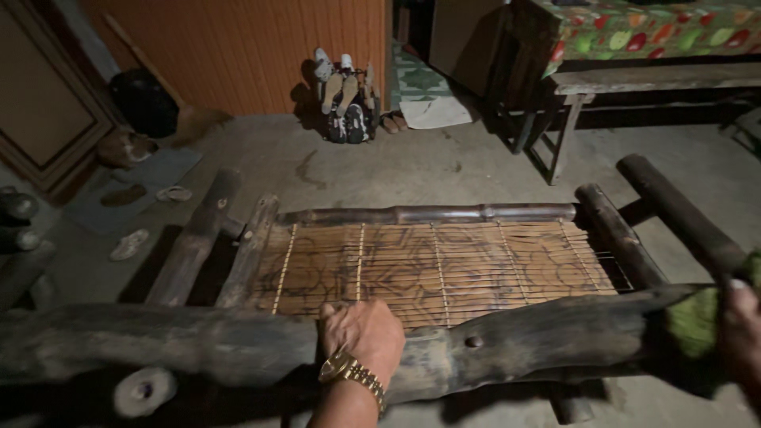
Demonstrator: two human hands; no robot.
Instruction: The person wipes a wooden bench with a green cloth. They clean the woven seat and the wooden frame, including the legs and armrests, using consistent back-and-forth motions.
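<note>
A low wooden bench frame with a slatted bamboo seat (432, 265) lies in front of me. Its near rail is a thick dark log (547, 337). My left hand (362, 333), with a gold watch on the wrist, grips the top of this log near its middle. My right hand (741, 337) is at the right edge of the view, closed on a green scrubbing pad (696, 321) pressed against the log's right end. A bamboo pole (432, 214) forms the far rail.
Two dark logs (674, 210) stick out at the right, other logs (194, 238) at the left. A wooden table with a patterned cloth (650, 32) stands at back right. Shoes (346, 99) lean on the orange wall; sandals (131, 242) lie at the left.
</note>
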